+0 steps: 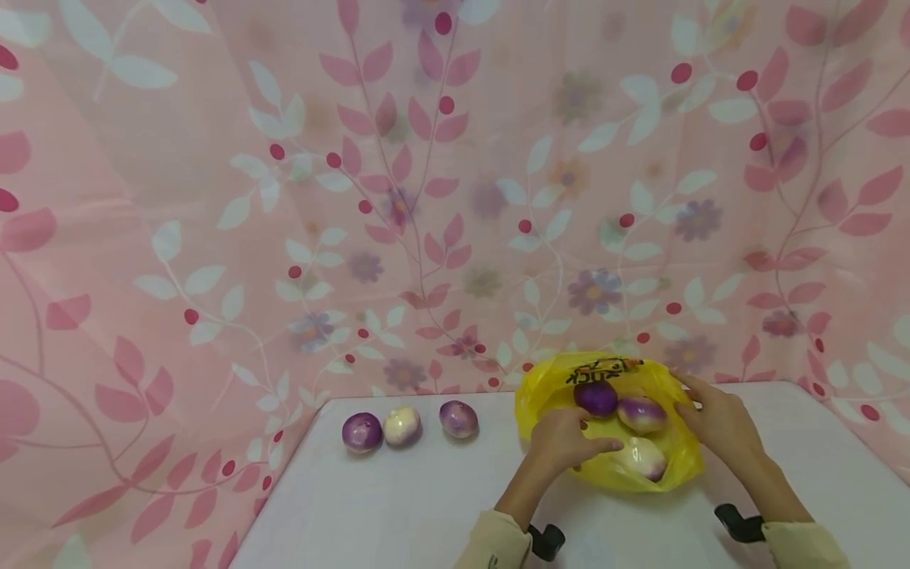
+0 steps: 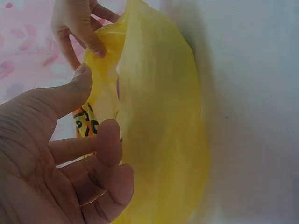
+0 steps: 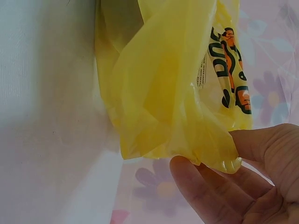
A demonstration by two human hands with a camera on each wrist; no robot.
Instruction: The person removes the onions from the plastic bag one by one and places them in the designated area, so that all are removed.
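Note:
A yellow plastic bag [image 1: 543, 387] with dark lettering lies on the table, its mouth facing me. Inside it show a deep purple round vegetable [image 1: 596, 399], a purple-and-white one [image 1: 642, 414] and a mostly white one [image 1: 645, 458], all glossy and resembling onions or turnips. My left hand [image 1: 565, 438] is at the left side of the bag's mouth, thumb stretched out and fingers loosely bent, nothing held between them in the left wrist view. At the right side, my right hand [image 1: 721, 415] pinches the bag's edge [image 3: 219, 156] between thumb and fingers.
Left of the bag on the white table [image 1: 398, 506] sit a purple vegetable [image 1: 362, 432], a whitish one [image 1: 402, 426] and a pale purple one [image 1: 458, 419]. A pink floral curtain [image 1: 426, 197] hangs right behind the table's far edge.

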